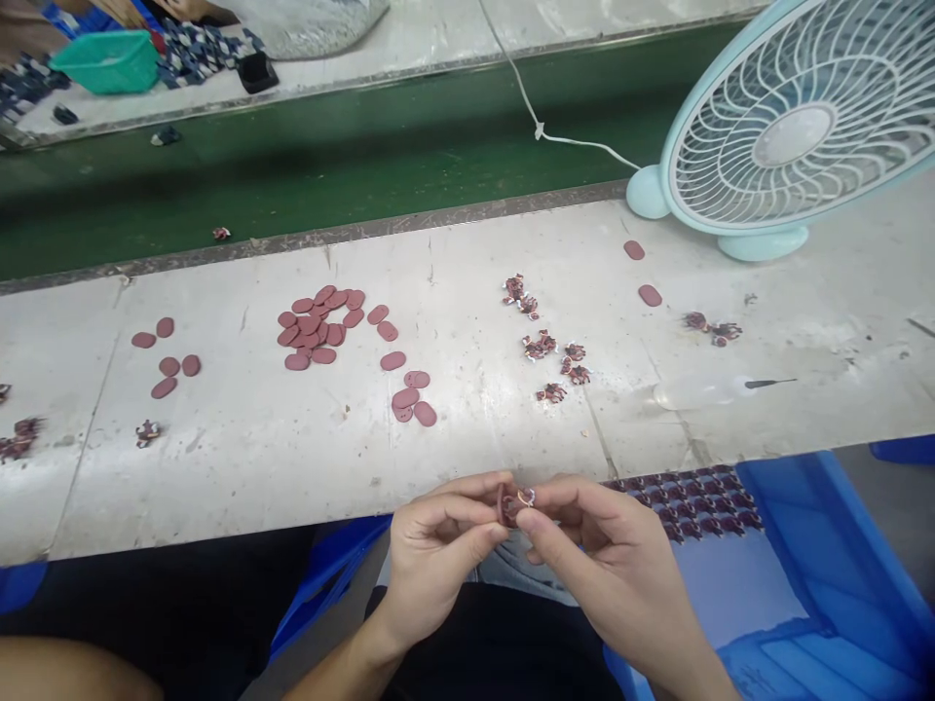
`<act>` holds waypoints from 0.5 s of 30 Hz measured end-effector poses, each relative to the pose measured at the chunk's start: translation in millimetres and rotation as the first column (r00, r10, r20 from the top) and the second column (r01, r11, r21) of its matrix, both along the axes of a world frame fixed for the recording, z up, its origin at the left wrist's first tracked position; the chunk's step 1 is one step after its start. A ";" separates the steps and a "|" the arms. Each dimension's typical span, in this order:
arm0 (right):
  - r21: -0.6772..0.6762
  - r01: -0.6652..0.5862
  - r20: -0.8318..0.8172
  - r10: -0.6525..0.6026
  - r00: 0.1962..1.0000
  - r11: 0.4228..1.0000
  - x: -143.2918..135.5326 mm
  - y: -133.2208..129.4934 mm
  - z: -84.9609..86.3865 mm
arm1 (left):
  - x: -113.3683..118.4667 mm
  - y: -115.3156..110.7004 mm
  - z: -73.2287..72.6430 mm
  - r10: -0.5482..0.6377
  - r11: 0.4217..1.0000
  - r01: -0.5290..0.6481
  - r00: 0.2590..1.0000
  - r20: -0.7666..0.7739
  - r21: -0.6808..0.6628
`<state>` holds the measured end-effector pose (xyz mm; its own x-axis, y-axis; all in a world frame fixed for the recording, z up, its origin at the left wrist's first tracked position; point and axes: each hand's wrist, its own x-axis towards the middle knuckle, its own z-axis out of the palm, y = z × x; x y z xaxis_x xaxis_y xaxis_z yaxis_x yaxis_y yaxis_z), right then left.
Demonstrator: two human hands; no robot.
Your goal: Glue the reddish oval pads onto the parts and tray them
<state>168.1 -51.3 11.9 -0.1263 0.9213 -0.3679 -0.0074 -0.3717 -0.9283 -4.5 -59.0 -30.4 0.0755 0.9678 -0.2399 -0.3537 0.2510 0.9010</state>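
My left hand (436,560) pinches a reddish-brown oval disc (501,503), held on edge above my lap at the table's front edge. In the fingers of my right hand (617,557) is a small brown figurine (525,498) with white and orange details. Disc and figurine meet between the two hands; fingertips partly hide where they touch. Ahead on the table lie a pile of oval discs (311,329) and several loose figurines (541,345). Beside my right hand, rows of brown figurines (701,501) stand on a pale sheet in a blue crate (847,555).
A light-blue fan (793,136) stands at the right, its white cord (539,131) running across the green channel (409,146). A clear bottle with a dark tip (705,391) lies on the table (255,477). Opposite, a person's hands are near a teal basket (109,63).
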 end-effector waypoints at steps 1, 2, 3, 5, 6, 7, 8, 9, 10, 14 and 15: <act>0.002 0.005 -0.008 -0.005 1.000 1.000 -0.2 -0.6 -1.2 | 0.0 -0.5 -0.6 0.000 1.000 0.000 1.000 0.005 -0.004; 0.006 0.008 -0.017 -0.008 1.000 1.000 -0.6 -1.2 -2.5 | -0.1 -1.2 -1.3 -0.001 1.000 0.001 1.000 0.013 -0.009; 0.013 0.013 -0.026 -0.013 1.000 1.000 -1.3 -1.9 -4.0 | -0.1 -1.9 -2.2 -0.002 1.000 0.002 1.000 0.022 -0.015; 0.031 0.026 -0.049 -0.024 0.999 0.999 -3.4 -2.9 -6.9 | -0.2 -3.2 -3.7 -0.001 1.000 0.002 0.999 0.044 -0.023; 0.038 0.030 -0.058 -0.027 0.998 0.999 -4.6 -3.2 -8.0 | -0.1 -3.8 -4.3 0.000 1.000 0.001 0.999 0.053 -0.024; 0.046 0.035 -0.062 -0.033 0.998 0.998 -5.7 -3.4 -8.7 | 0.0 -4.2 -4.6 0.001 1.000 0.000 0.998 0.062 -0.023; 0.054 0.043 -0.061 -0.040 0.997 0.998 -6.7 -3.4 -9.1 | 0.1 -4.4 -4.8 0.004 1.000 -0.002 0.998 0.070 -0.022; 0.063 0.049 -0.057 -0.046 0.997 0.997 -7.3 -3.3 -9.2 | 0.1 -4.4 -4.9 0.007 1.000 -0.005 0.997 0.075 -0.020; 0.067 0.051 -0.050 -0.048 0.998 0.996 -7.6 -3.2 -9.0 | 0.1 -4.2 -4.9 0.011 1.000 -0.010 0.997 0.076 -0.017; 0.052 0.050 -0.046 -0.048 0.998 0.997 -7.5 -2.7 -7.1 | 0.3 -2.8 -5.3 0.019 1.000 -0.018 0.998 0.060 -0.020; 0.041 0.056 -0.053 -0.054 0.997 0.998 -7.8 -2.6 -6.9 | 0.8 -2.8 -5.4 0.021 1.000 -0.020 0.998 0.051 -0.018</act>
